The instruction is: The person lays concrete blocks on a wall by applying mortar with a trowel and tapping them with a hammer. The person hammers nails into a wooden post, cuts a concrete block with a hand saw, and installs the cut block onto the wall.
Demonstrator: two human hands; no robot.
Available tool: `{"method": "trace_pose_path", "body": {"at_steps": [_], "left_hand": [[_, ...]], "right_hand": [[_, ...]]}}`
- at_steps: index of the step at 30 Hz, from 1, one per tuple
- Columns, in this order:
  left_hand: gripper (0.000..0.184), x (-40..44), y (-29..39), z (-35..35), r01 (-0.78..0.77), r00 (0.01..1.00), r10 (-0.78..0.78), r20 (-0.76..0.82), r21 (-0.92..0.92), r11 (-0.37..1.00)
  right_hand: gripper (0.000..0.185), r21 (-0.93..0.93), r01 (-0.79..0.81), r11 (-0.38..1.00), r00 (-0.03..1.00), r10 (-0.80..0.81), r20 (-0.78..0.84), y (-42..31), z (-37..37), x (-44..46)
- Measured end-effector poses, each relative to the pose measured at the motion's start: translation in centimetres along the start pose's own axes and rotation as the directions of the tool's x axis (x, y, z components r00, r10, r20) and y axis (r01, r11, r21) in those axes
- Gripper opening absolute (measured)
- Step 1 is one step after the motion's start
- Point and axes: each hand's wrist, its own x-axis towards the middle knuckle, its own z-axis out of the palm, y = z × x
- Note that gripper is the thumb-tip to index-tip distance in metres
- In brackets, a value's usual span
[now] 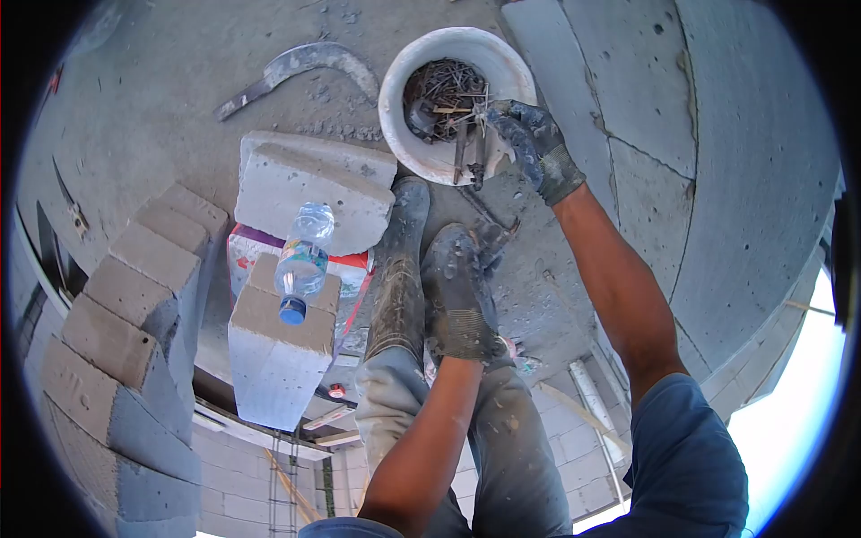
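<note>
My right hand (536, 148), in a dark, dusty work glove, reaches over the right rim of a white bucket (395, 99). Its fingertips pinch a few thin nails (482, 106). Below them in the bucket lies a heap of nails (446, 82), and two dark metal bars like tool handles (470, 154) lean across the near inner wall. My left hand (459, 291), also gloved, is low over my right leg and boot. Its fingers blend with the dark boot, so their grip is unclear. Beside it on the floor is a dark metal tool (491, 235), partly hidden.
A curved, dusty blade-like piece (318, 61) lies left of the bucket. Pale block pieces (314, 188) and a block (278, 359) bearing a water bottle (305, 260) stand left of my legs. Stacked blocks (117, 332) line the far left; large grey panels (646, 90) are at right.
</note>
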Motion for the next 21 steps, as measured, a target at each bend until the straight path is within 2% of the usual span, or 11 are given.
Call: {"method": "trace_pose_path", "body": {"at_steps": [3, 6, 8, 9, 11, 14, 17, 18, 19, 20, 21], "left_hand": [[0.047, -0.2, 2.6, 1.2, -0.131, 0.991, 0.131, 0.017, 0.034, 0.991], [0.046, -0.5, 6.3, 4.0, -0.332, 0.943, 0.306, 0.130, 0.317, 0.888], [0.033, -0.2, 8.5, 6.8, -0.511, 0.808, 0.568, 0.157, 0.667, 0.541], [0.033, 1.2, 9.6, 7.7, -0.519, 0.803, 0.569, 0.176, 0.676, 0.523], [0.029, 4.6, 11.2, 9.9, -0.621, 0.540, 0.627, 0.562, 0.769, -0.154], [0.029, 7.7, 11.7, 11.2, -0.487, 0.628, 0.495, 0.601, 0.799, -0.354], [0.023, 7.7, 12.1, 10.3, -0.653, 0.394, 0.613, 0.684, 0.678, -0.337], [0.021, 8.0, 12.6, 9.7, -0.736, 0.281, 0.657, 0.700, 0.596, -0.320], [0.022, 5.8, 12.4, 11.1, -0.696, 0.183, 0.715, 0.675, 0.603, -0.390], [0.023, 5.4, 12.9, 10.3, -0.717, 0.240, 0.744, 0.623, 0.631, -0.297], [0.025, 2.8, 12.7, 11.1, -0.676, 0.459, 0.756, 0.467, 0.736, -0.044]], "right_hand": [[0.014, 0.144, 0.100, 0.984, 0.995, -0.096, -0.036, 1.8, -0.4, -0.2], [0.013, 0.185, 0.225, 0.957, 0.974, -0.224, -0.026, 1.7, -0.3, -0.7], [0.013, 0.123, 0.375, 0.919, 0.927, -0.372, -0.045, 1.6, -0.2, -1.0], [0.014, 0.042, 0.504, 0.863, 0.864, -0.503, -0.036, 1.7, 0.0, -1.1], [0.016, 0.072, 0.596, 0.800, 0.802, -0.588, -0.109, 1.7, 1.1, -1.4], [0.021, -0.027, 0.596, 0.802, 0.792, -0.593, -0.148, 1.7, 2.3, -1.9], [0.040, -0.258, 0.631, 0.732, 0.668, -0.681, -0.300, 2.9, 3.6, -0.7], [0.051, -0.489, 0.481, 0.727, 0.622, -0.677, -0.394, 4.0, 4.7, 0.1], [0.054, -0.549, 0.409, 0.729, 0.638, -0.659, -0.400, 3.9, 4.7, -0.4], [0.054, -0.695, 0.274, 0.665, 0.630, -0.670, -0.393, 3.0, 4.2, -2.1], [0.054, -0.808, 0.127, 0.575, 0.629, -0.677, -0.383, 2.3, 4.2, -4.1]]}}
